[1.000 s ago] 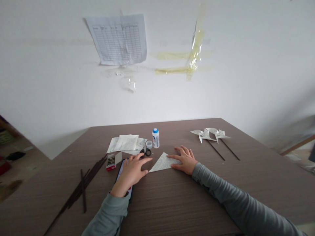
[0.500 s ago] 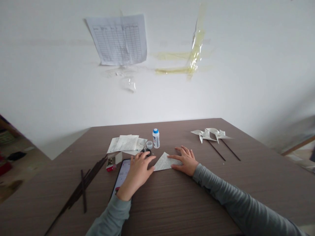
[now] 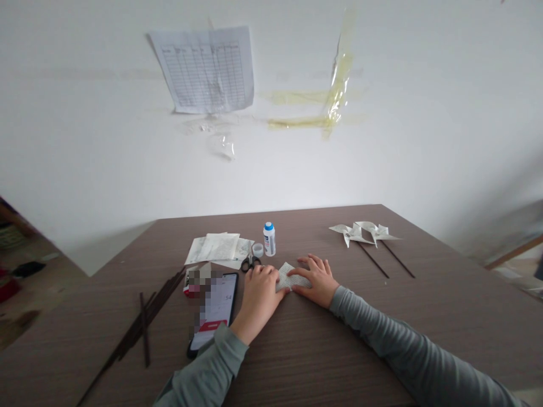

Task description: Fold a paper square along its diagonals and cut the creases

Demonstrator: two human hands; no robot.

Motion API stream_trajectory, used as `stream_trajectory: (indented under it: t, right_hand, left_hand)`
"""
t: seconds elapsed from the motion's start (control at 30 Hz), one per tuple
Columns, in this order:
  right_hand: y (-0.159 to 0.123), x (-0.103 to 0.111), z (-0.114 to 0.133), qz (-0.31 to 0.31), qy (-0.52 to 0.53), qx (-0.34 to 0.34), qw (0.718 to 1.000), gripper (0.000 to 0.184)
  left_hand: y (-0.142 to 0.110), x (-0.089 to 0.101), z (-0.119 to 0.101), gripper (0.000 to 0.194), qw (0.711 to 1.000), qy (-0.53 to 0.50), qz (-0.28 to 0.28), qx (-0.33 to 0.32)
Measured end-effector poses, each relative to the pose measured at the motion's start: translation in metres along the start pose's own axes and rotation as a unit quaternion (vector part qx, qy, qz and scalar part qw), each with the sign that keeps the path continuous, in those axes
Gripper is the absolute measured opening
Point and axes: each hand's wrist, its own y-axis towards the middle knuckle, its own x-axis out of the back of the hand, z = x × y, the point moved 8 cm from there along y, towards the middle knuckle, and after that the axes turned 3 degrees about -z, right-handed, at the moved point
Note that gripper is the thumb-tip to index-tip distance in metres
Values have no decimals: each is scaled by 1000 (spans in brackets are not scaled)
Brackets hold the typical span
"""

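Observation:
A folded piece of printed paper [image 3: 292, 275] lies on the brown table [image 3: 322, 350] in front of me. My right hand [image 3: 316, 280] lies flat on its right part, fingers stretched out. My left hand [image 3: 259, 291] rests on the paper's left part, with the fingers curled down onto it. A phone [image 3: 214, 314] with its screen lit lies just left of my left hand. Black scissors [image 3: 250, 263] lie just beyond my left hand.
A glue bottle [image 3: 268, 239] with a blue cap and a small round lid [image 3: 257, 249] stand behind the scissors. Paper sheets [image 3: 214, 249], a small red box [image 3: 193, 285] and dark sticks [image 3: 146, 316] lie at left. Two paper pinwheels [image 3: 365, 232] on sticks lie at right.
My left hand has slid to the right, off the phone and onto the paper. The phone's lit screen now shows. My right hand has stayed on the paper.

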Motion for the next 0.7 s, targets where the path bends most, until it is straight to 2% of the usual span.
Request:
stream_trajectory:
  t: [0.4, 0.7]
  right_hand:
    - [1, 9, 2, 16, -2, -24, 1000, 57]
    - [4, 13, -23, 61, -11, -63, 996, 70]
  left_hand:
    - [0, 8, -6, 16, 999, 1, 33, 41]
    - [-4, 11, 10, 28, 999, -18, 29, 41]
